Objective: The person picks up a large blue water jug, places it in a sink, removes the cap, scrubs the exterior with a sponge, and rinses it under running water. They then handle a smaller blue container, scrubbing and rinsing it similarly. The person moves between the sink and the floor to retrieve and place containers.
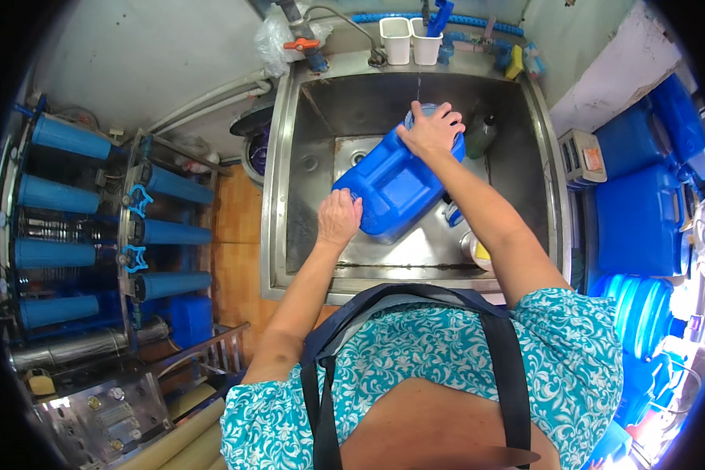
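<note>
A blue plastic water jug (395,188) lies tilted in the stainless steel sink (309,258), its capped end toward the far right. My left hand (340,218) grips the jug's near left end, fingers curled over the edge. Over the far end, my right hand (435,131) clasps the jug around a light blue cap (423,112), its fingers spread over that end. A thin stream of water (418,82) falls just behind the right hand. Both palms are hidden.
A dark green bottle (484,135) stands in the sink's right side, and a round white container (475,247) sits near its front right. White cups (397,41) and a yellow sponge (515,62) line the back ledge. Blue filter housings (176,231) stand left; more blue jugs (638,219) right.
</note>
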Motion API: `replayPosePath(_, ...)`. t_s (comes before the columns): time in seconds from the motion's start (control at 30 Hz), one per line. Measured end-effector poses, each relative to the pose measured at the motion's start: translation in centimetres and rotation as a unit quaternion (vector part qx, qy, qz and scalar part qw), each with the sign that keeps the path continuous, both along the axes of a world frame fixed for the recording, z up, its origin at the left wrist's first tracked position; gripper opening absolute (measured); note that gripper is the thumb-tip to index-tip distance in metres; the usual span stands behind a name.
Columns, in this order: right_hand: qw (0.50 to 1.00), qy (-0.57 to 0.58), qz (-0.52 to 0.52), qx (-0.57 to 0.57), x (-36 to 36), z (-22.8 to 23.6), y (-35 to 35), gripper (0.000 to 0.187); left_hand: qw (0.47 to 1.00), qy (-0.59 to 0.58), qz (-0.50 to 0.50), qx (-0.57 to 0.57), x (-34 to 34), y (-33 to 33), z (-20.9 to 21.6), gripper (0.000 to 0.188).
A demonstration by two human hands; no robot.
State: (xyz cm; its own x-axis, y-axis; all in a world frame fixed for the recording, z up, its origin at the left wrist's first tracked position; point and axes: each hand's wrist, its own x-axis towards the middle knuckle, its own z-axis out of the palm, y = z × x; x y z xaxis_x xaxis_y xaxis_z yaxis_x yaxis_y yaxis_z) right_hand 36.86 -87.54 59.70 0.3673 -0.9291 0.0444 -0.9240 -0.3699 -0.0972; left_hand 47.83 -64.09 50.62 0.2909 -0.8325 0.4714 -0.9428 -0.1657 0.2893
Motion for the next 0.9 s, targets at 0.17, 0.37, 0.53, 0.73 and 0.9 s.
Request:
replayPosePath(0.17,0.998,-0.003,0.064,-0.017,-2.3,0.0,-0.1,0.066,0.997,0.025,0.070,-0.015,-0.5,-0.6,-1.0,0.021)
replayPosePath(0.37,0.931,0.055,0.356,-0.059,-7.0,0.0,-1.3,0.067,0.946,0.106,0.259,0.164,4.4,-4.5,1.7,0.035)
replayPosePath(0.53,0.922,0.009,0.377,-0.087,-7.7,-0.7,-1.9,0.067,0.922,0.344,0.102,0.144,6.6,-3.0,3.8,0.038)
replayPosePath(0.73,0.913,0.010,0.403,-0.065,-7.2,-0.7,-2.6,0.069,0.850,0.499,0.113,0.126,5.8,-0.3,4.2,0.039)
replayPosePath(0.9,0.905,0.015,0.422,-0.056,-7.5,-0.3,-2.5,0.071,0.842,0.423,0.199,0.269,6.3,0.1,5.3,0.051)
